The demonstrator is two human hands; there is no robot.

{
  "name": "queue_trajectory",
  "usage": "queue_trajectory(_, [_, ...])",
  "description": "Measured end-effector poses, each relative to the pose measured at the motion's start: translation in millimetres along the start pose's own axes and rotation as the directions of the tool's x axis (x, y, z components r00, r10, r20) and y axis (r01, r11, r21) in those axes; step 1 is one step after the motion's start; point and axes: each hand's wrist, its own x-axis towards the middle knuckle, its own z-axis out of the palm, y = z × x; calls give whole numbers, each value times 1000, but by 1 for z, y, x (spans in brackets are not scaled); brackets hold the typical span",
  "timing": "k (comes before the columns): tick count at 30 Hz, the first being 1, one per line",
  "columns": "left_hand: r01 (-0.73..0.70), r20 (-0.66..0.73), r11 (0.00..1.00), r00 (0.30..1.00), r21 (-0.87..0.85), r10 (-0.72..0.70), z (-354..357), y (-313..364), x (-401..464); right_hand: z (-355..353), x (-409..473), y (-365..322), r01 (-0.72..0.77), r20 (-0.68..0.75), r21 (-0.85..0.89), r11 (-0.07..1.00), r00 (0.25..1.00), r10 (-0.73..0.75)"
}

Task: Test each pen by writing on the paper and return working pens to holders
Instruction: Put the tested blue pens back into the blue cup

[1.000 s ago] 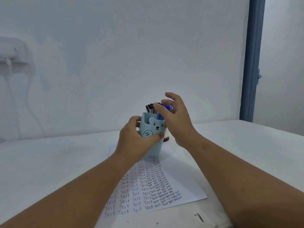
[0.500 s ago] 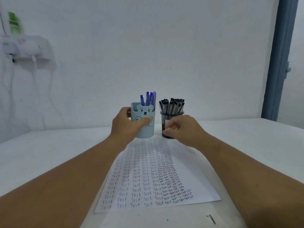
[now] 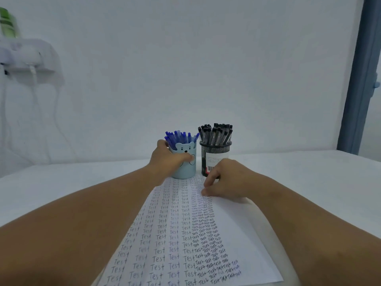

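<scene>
Where "Test" repeats: paper [image 3: 237,240].

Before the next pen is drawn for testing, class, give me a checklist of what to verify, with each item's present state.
1. Blue bear holder upright and steadied: ok, left hand grips it.
2. Blue pens within reach in that holder: ok.
3. Black mesh holder upright with black pens: ok.
4. Right hand free to take a pen: ok, it holds nothing and rests on the paper.
5. Blank space left on the paper: ok, the right part is unwritten.
6. Which pens work: cannot tell.
</scene>
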Motion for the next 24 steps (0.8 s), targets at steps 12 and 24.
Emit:
queue_trajectory(12, [1, 5, 997, 1000, -72, -1, 6, -10, -11, 4, 14, 20, -77, -365, 559, 826, 871, 328])
queue_trajectory(24, [-102, 58, 994, 993, 48, 99, 7, -15, -24, 19, 30, 26, -85, -341, 503, 860, 895, 288])
